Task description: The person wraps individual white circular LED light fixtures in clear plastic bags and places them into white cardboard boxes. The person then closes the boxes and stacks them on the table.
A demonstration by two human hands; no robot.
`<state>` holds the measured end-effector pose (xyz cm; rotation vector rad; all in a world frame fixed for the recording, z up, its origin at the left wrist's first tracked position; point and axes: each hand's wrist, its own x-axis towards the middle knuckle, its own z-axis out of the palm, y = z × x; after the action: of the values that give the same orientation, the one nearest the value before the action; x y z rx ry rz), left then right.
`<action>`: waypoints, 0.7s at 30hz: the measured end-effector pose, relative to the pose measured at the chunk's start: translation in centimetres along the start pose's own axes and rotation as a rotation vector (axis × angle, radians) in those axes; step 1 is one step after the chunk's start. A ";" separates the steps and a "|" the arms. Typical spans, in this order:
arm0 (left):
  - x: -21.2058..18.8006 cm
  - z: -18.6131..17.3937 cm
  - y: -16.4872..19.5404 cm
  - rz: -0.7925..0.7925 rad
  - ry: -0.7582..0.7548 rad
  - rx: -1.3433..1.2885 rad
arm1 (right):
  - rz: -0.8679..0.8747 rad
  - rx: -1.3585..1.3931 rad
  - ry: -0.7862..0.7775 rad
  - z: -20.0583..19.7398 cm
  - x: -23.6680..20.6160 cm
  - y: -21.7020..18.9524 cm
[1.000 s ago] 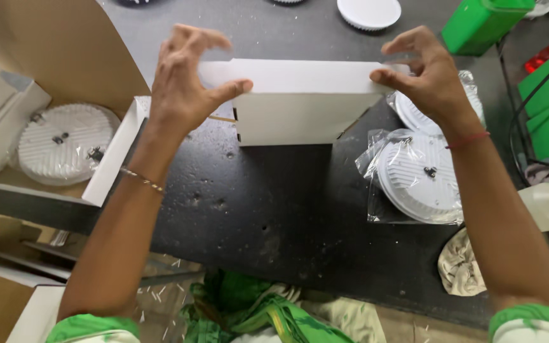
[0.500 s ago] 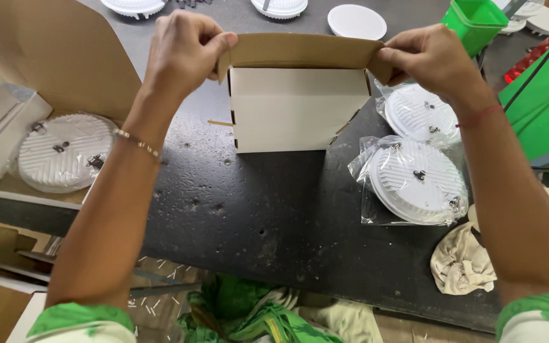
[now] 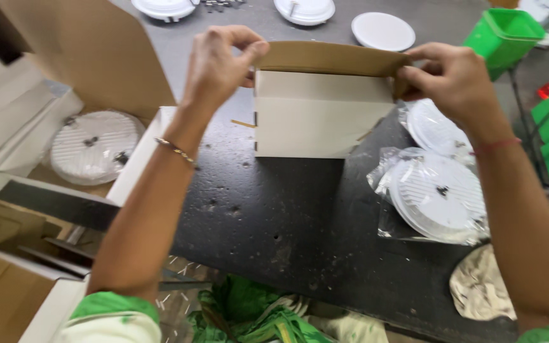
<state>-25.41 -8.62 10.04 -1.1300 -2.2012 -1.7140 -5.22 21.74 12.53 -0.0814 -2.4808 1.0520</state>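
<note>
The white rectangular cardboard box (image 3: 322,121) lies crosswise between both hands; left hand (image 3: 220,63) and right hand (image 3: 455,79) pinch its brown flap (image 3: 332,58) ends, equally near.

We are at a packing workbench in a workshop: round white bagged light fittings (image 3: 438,194), stacked flat brown cardboard cartons (image 3: 7,222), scuffed black worktop (image 3: 268,209).

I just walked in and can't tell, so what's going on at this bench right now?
A person is handling a small white cardboard box standing on a dark worktable. The left hand and right hand each pinch an end of its brown top flap, which is lifted open. Round white light fittings in clear plastic bags lie right of the box.
</note>
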 end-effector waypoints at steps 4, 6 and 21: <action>-0.8 0.3 0.3 0.053 0.070 0.042 | 0.006 0.055 0.005 0.1 0.0 0.0; -0.8 0.3 0.5 -0.006 0.059 0.033 | 0.033 0.110 -0.016 0.0 0.3 0.2; -5.1 2.1 -1.5 0.350 0.234 0.261 | -0.213 -0.115 0.243 4.0 -2.4 1.9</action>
<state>-22.01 -9.31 5.53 -1.1054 -1.8851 -1.3005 -4.99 19.87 7.85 0.0189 -2.2699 0.7629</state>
